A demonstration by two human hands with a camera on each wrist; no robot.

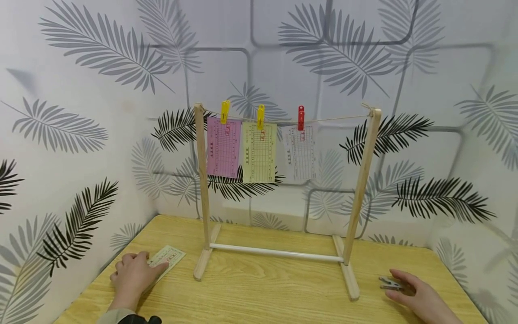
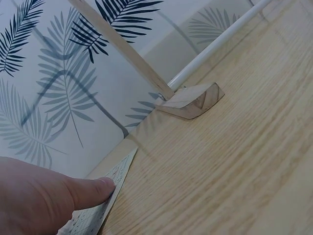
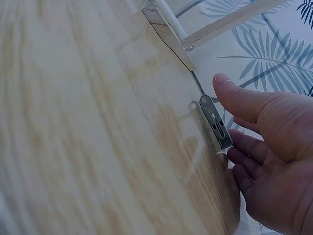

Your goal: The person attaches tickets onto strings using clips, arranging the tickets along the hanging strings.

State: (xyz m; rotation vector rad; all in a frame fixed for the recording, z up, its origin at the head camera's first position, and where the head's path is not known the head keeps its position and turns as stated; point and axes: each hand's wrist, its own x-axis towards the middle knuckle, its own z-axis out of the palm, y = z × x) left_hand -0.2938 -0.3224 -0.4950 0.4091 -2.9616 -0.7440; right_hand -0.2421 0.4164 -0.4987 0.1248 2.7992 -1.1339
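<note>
In the head view my left hand (image 1: 135, 275) lies over a pale green printed slip (image 1: 169, 255) on the table at the left, its thumb stretched across the slip. In the left wrist view the thumb (image 2: 93, 192) is at the edge of this slip (image 2: 122, 169); the other fingers are hidden there. At the right, my right hand (image 1: 421, 294) is beside a grey clothespin (image 1: 390, 283) on the table. Its thumb stands apart from the clothespin (image 3: 215, 122) in the right wrist view, while the fingertips are close to its lower end.
A wooden stand (image 1: 203, 180) with a white crossbar (image 1: 275, 252) rises between the hands. Along its string (image 1: 340, 119) hang a pink slip (image 1: 223, 150), a yellow-green slip (image 1: 259, 155) and a white slip (image 1: 299, 155), held by yellow clothespins (image 1: 261, 117) and a red clothespin (image 1: 301, 118). Patterned walls enclose the table.
</note>
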